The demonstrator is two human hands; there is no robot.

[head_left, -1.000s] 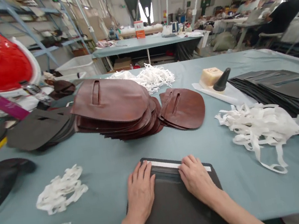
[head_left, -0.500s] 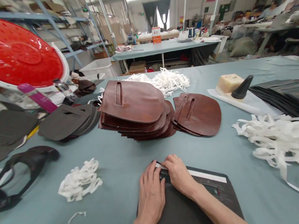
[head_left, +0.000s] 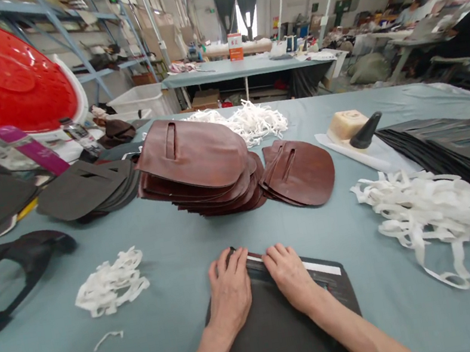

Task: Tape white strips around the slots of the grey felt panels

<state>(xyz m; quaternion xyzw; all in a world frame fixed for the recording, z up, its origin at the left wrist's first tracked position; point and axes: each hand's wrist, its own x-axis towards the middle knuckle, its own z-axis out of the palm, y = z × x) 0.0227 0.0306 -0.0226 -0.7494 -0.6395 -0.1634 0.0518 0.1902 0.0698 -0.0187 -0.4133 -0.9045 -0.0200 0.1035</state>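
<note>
A dark grey-black leather panel (head_left: 283, 343) lies flat on the table's near side. Along its far edge runs a white tape strip (head_left: 322, 267). My left hand (head_left: 230, 292) is closed over the left end of that edge, fingers curled and the tips bent down onto it. A short way to the right, my right hand (head_left: 290, 277) has its fingers bunched on the same edge, over the strip. A bit of tape shows between the two hands. The undersides of the fingers and the thumb tips are partly hidden.
Brown leather pieces (head_left: 194, 153) are stacked beyond my hands, with a smaller brown pile (head_left: 307, 172) alongside. White tape scraps (head_left: 433, 214) lie right, others (head_left: 113, 285) left. A block (head_left: 346, 124) and a black cone-shaped tool (head_left: 366, 131) rest near black panels (head_left: 461, 142).
My hands have moved apart along the panel's far edge, the left leftward and the right slightly right relative to the panel. More tape shows between them. The whole view has shifted a little.
</note>
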